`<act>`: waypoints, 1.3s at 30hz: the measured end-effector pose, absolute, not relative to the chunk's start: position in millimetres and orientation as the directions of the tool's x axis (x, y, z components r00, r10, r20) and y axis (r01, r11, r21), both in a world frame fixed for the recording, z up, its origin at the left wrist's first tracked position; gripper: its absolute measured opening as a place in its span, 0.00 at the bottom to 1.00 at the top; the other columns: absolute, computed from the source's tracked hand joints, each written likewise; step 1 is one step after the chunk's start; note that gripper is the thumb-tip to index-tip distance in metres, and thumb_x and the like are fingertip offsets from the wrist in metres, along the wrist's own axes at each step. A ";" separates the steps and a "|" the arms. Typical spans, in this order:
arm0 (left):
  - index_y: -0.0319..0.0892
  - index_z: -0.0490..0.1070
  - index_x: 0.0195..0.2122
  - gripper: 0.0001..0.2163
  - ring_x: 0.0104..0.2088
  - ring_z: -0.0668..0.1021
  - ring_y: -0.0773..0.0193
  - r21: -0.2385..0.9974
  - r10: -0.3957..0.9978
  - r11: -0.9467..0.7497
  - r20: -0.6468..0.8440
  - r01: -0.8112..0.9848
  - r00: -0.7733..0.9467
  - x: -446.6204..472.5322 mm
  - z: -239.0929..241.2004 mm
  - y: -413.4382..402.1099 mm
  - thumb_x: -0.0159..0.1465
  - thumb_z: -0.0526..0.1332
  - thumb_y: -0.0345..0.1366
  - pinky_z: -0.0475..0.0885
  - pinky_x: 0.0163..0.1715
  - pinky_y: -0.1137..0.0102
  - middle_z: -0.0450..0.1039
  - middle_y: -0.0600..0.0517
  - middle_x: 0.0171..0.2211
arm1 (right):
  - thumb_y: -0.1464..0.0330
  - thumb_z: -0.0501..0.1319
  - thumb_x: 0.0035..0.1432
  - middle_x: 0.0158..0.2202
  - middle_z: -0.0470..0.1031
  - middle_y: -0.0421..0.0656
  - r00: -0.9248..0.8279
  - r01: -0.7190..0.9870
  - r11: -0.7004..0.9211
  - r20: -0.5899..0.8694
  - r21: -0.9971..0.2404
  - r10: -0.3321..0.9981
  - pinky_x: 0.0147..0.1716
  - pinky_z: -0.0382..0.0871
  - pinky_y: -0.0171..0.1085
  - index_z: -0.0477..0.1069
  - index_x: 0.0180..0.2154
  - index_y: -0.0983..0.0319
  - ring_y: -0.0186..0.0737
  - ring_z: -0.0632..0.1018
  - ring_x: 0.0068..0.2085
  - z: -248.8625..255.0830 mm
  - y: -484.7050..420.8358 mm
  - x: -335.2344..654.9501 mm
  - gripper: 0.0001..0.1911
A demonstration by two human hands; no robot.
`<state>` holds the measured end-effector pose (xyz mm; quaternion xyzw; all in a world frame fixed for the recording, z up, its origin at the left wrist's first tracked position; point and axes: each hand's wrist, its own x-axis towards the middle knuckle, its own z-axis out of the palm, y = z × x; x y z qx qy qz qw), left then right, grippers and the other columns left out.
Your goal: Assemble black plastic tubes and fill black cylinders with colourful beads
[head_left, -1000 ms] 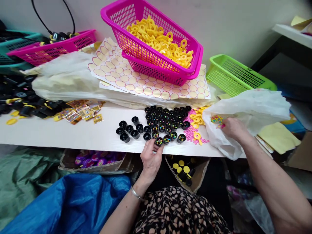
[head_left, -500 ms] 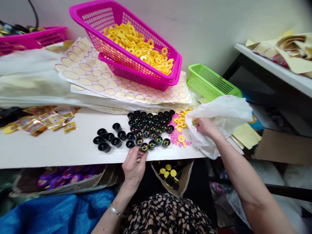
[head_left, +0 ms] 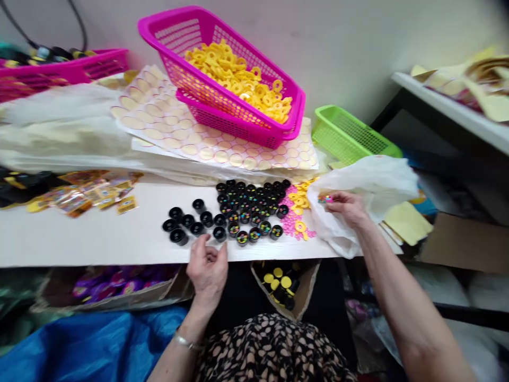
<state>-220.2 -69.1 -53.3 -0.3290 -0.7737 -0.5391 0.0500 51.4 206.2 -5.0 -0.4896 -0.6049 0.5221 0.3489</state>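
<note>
My left hand (head_left: 207, 265) is at the table's front edge, fingers apart and holding nothing. Its fingertips are close to an empty black cup (head_left: 219, 233); whether they touch it I cannot tell. Several more black cups stand around it, and those to the right, such as one front cup (head_left: 242, 237), hold small coloured beads. Over the mouth of a white plastic bag (head_left: 374, 178), my right hand (head_left: 347, 207) pinches a few multicoloured beads (head_left: 326, 199) at its fingertips. Pink beads (head_left: 293, 223) and yellow rings (head_left: 300, 228) lie between the cups and the bag.
Tilted pink basket (head_left: 296, 101) of yellow rings rests on sticker sheets (head_left: 159, 127) behind the cups. A green basket (head_left: 350, 154) stands at the back right. Shiny packets (head_left: 95, 193) lie left. Below the edge is a box (head_left: 310, 292) with yellow-topped black pieces.
My left hand has left the bead-filled front cup and shifted left toward an empty one, its fingers opening. My right hand has drawn out of the bag slightly, with beads now visible. The view shifted slightly.
</note>
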 end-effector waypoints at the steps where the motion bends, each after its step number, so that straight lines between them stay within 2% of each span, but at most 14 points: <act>1: 0.40 0.69 0.45 0.17 0.20 0.68 0.72 0.796 0.458 0.227 0.422 0.562 -0.783 -223.9 -52.8 -66.3 0.55 0.65 0.37 0.66 0.24 0.74 0.65 0.58 0.26 | 0.67 0.73 0.29 0.25 0.74 0.38 -0.271 0.178 -0.031 -0.079 -0.984 0.959 0.28 0.72 0.35 0.73 0.27 0.63 0.33 0.74 0.25 -2.9 201.4 53.7 0.18; 7: 0.39 0.71 0.45 0.18 0.24 0.69 0.66 0.717 0.515 0.252 0.469 0.650 -0.717 -233.3 -48.5 -49.6 0.55 0.64 0.42 0.68 0.33 0.69 0.62 0.59 0.20 | 0.68 0.74 0.29 0.25 0.75 0.36 -0.258 0.060 0.013 -0.003 -0.998 0.966 0.31 0.71 0.35 0.74 0.27 0.62 0.32 0.74 0.27 8.7 182.2 53.5 0.18; 14: 0.40 0.73 0.43 0.15 0.20 0.65 0.72 0.796 0.444 0.232 0.425 0.559 -0.789 -226.8 -39.8 -54.0 0.55 0.66 0.39 0.65 0.27 0.73 0.61 0.60 0.22 | 0.69 0.72 0.36 0.27 0.74 0.37 -0.367 0.051 0.041 0.019 -0.998 0.930 0.31 0.69 0.33 0.75 0.29 0.61 0.32 0.73 0.30 29.6 151.2 40.9 0.13; 16: 0.40 0.72 0.42 0.14 0.19 0.64 0.74 0.803 0.433 0.173 0.458 0.570 -0.776 -220.2 -30.1 -59.0 0.55 0.66 0.37 0.63 0.24 0.75 0.62 0.59 0.24 | 0.69 0.71 0.39 0.28 0.74 0.37 -0.466 0.068 0.063 0.024 -0.996 0.885 0.31 0.67 0.33 0.75 0.30 0.61 0.32 0.72 0.31 37.9 132.9 28.1 0.11; 19: 0.40 0.72 0.42 0.13 0.20 0.64 0.75 0.783 0.512 0.036 0.518 0.620 -0.685 -204.4 -13.9 -64.2 0.54 0.66 0.32 0.62 0.21 0.76 0.67 0.56 0.29 | 0.69 0.69 0.45 0.31 0.73 0.39 -0.643 0.073 0.134 0.056 -0.988 0.764 0.32 0.66 0.34 0.75 0.33 0.61 0.33 0.72 0.32 49.8 101.6 2.9 0.09; 23: 0.40 0.72 0.41 0.12 0.23 0.67 0.74 0.782 0.653 -0.093 0.515 0.617 -0.555 -180.9 -1.1 -65.1 0.54 0.65 0.28 0.65 0.23 0.77 0.72 0.53 0.33 | 0.71 0.64 0.53 0.31 0.71 0.39 -0.813 0.080 0.357 0.146 -0.931 0.563 0.34 0.64 0.34 0.74 0.35 0.62 0.33 0.71 0.34 61.3 68.2 -28.9 0.05; 27: 0.41 0.71 0.41 0.13 0.28 0.72 0.71 0.764 0.701 -0.147 0.528 0.628 -0.479 -167.5 -0.9 -64.6 0.54 0.64 0.25 0.68 0.26 0.76 0.74 0.51 0.35 | 0.74 0.57 0.59 0.30 0.67 0.40 -0.889 0.178 0.674 0.175 -0.717 0.422 0.34 0.61 0.34 0.73 0.34 0.63 0.34 0.68 0.34 66.4 52.6 -43.6 0.06; 31: 0.42 0.71 0.42 0.14 0.31 0.74 0.68 0.754 0.728 -0.151 0.522 0.639 -0.445 -164.6 -5.0 -65.2 0.55 0.63 0.25 0.70 0.28 0.74 0.74 0.51 0.36 | 0.76 0.53 0.60 0.32 0.66 0.43 -0.941 0.260 0.895 0.114 -0.361 0.319 0.31 0.56 0.37 0.72 0.33 0.63 0.37 0.65 0.34 69.9 42.6 -47.3 0.10; 35: 0.41 0.71 0.41 0.14 0.31 0.74 0.68 0.762 0.739 -0.144 0.507 0.631 -0.444 -165.2 -7.7 -64.7 0.53 0.61 0.22 0.70 0.29 0.74 0.74 0.51 0.35 | 0.76 0.55 0.58 0.34 0.67 0.47 -0.971 0.211 0.976 0.104 -0.059 0.216 0.31 0.54 0.40 0.72 0.34 0.64 0.43 0.63 0.37 72.0 31.4 -52.8 0.07; 37: 0.41 0.71 0.42 0.16 0.30 0.73 0.69 0.773 0.736 -0.151 0.504 0.617 -0.451 -165.5 -8.8 -64.0 0.52 0.60 0.21 0.69 0.29 0.75 0.74 0.52 0.35 | 0.75 0.55 0.58 0.34 0.67 0.48 -0.972 0.195 0.981 0.135 0.008 0.192 0.30 0.54 0.41 0.72 0.34 0.65 0.45 0.63 0.38 71.7 28.4 -55.0 0.07; 39: 0.41 0.71 0.41 0.16 0.29 0.72 0.70 0.789 0.740 -0.150 0.489 0.595 -0.462 -165.7 -10.2 -63.2 0.52 0.61 0.21 0.69 0.28 0.75 0.73 0.52 0.34 | 0.76 0.54 0.58 0.34 0.67 0.48 -0.969 0.189 0.982 0.168 0.022 0.182 0.31 0.54 0.42 0.72 0.34 0.65 0.45 0.62 0.37 71.1 28.6 -55.2 0.08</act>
